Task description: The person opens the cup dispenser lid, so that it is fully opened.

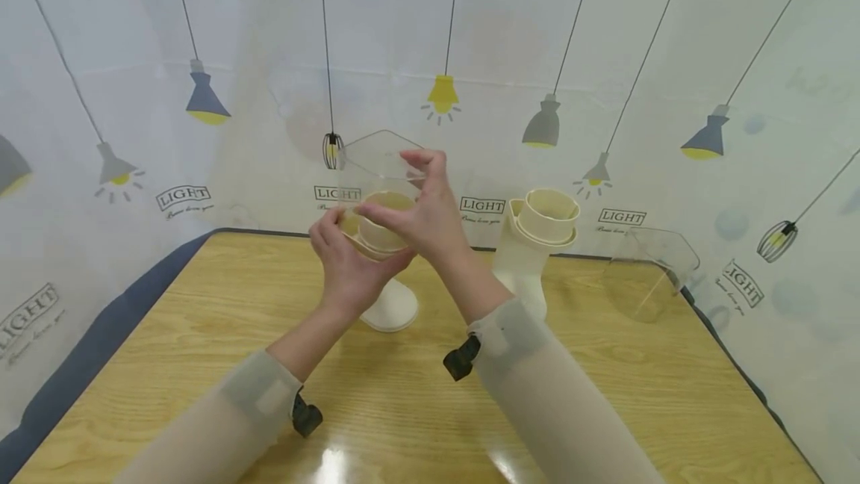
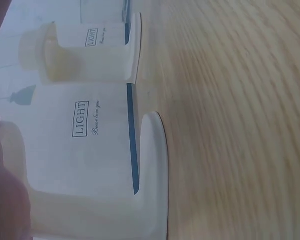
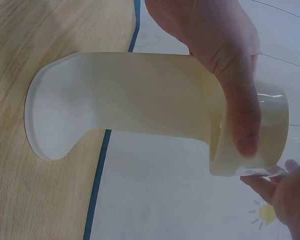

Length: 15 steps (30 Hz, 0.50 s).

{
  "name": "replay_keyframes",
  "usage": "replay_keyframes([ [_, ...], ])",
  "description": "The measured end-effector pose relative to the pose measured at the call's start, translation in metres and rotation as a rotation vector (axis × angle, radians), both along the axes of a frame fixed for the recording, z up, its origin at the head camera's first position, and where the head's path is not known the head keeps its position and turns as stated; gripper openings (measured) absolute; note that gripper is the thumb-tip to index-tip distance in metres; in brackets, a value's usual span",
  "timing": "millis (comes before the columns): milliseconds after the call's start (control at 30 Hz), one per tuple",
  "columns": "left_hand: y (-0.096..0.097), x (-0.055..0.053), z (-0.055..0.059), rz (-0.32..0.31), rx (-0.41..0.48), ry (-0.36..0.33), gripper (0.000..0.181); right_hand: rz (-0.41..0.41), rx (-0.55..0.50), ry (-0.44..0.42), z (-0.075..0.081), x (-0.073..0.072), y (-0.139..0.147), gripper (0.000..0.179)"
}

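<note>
In the head view a cream plastic stand point(image 1: 391, 310) rises from an oval foot near the table's middle, a round collar point(image 1: 386, 224) at its top. My left hand point(image 1: 352, 267) grips the stand just under the collar; in the right wrist view its thumb point(image 3: 245, 125) lies across the collar. Above sits a clear canister point(image 1: 376, 159) with an angular rim, its lower end overlapping the collar. With spread thumb and fingers, my right hand point(image 1: 430, 211) holds the canister from the right. The left wrist view shows the stand's foot point(image 2: 154, 175) flat on the table.
To the right stands a second cream stand point(image 1: 524, 267), topped by a round cream ring point(image 1: 551, 215). Farther right, another clear canister point(image 1: 638, 282) is on the wooden table point(image 1: 403, 409). A lamp-printed wall cloth point(image 1: 269, 118) hangs behind the table's dark-edged far side.
</note>
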<state>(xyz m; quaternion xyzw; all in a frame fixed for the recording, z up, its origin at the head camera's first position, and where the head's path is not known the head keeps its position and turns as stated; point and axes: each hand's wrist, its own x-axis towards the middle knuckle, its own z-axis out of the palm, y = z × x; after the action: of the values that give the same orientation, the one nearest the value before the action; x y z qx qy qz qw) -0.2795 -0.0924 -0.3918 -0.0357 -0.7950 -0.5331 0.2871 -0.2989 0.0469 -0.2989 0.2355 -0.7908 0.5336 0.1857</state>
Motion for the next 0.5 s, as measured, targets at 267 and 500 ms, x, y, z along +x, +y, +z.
replay_keyframes([
  [267, -0.004, -0.007, 0.0, -0.087, 0.062, -0.032, 0.121, -0.037, -0.08, 0.011, -0.003, -0.003, -0.009, 0.085],
  [500, -0.004, -0.011, -0.004, -0.081, 0.052, -0.026, 0.125, -0.081, -0.177, -0.041, -0.001, -0.002, -0.017, 0.079],
])
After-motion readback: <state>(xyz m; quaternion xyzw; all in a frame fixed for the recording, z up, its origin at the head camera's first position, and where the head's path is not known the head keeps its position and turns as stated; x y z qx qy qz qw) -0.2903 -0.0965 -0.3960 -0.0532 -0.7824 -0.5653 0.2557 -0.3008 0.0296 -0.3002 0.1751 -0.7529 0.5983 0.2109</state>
